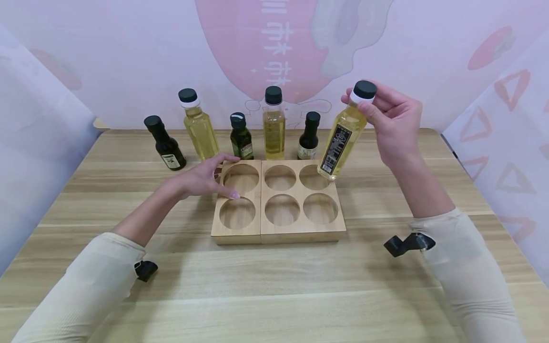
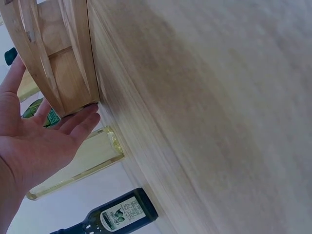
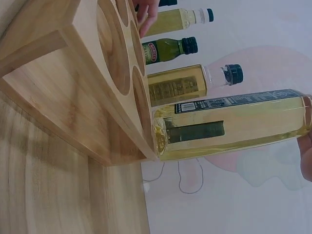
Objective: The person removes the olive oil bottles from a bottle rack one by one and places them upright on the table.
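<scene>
My right hand [image 1: 396, 119] grips a clear bottle of yellow oil [image 1: 343, 138] by its neck, just under the black cap. The bottle leans, its base at the back right hole of a wooden bottle rack [image 1: 300, 236]; whether it touches the rim I cannot tell. In the right wrist view, its dark label [image 3: 239, 101] faces the other bottles. My left hand [image 1: 206, 176] holds the rack's left end, thumb on top and index finger at the back edge. The left wrist view shows its fingers [image 2: 85, 127] bent against the rack's end.
Behind the rack stand two more yellow oil bottles [image 1: 199, 131] [image 1: 274, 131], a small green bottle [image 1: 241, 138] and a small dark bottle [image 1: 308, 138]. Another dark bottle [image 1: 165, 145] stands farther left. The wooden table [image 1: 274, 290] meets a printed backdrop [image 1: 141, 62].
</scene>
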`<state>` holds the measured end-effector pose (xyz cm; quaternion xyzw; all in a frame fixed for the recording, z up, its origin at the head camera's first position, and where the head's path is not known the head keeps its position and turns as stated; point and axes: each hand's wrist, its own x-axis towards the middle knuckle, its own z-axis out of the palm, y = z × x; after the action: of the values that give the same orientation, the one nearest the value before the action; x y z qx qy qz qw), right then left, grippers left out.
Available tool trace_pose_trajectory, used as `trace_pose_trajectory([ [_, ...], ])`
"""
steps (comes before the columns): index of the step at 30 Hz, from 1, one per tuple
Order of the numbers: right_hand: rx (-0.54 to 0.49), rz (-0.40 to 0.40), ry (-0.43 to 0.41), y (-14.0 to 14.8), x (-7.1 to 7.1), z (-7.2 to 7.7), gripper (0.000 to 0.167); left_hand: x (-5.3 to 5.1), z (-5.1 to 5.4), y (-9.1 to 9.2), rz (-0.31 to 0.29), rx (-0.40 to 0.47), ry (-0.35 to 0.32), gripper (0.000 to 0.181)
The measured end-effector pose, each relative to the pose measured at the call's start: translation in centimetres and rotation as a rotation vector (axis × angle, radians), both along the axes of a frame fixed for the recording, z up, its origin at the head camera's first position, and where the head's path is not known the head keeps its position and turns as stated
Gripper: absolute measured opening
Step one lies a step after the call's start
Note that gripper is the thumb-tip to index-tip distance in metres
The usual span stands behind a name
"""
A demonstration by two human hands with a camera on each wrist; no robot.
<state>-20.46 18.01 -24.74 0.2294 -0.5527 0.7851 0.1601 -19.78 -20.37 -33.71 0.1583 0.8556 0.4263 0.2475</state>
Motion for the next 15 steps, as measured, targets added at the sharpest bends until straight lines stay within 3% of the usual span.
trace_pose_trajectory([
  [15, -0.07, -0.052, -0.044, 1.1, -1.1, 0.1, 0.03, 0.0, -0.1, 0.0, -0.004, 0.004, 0.011, 0.092],
])
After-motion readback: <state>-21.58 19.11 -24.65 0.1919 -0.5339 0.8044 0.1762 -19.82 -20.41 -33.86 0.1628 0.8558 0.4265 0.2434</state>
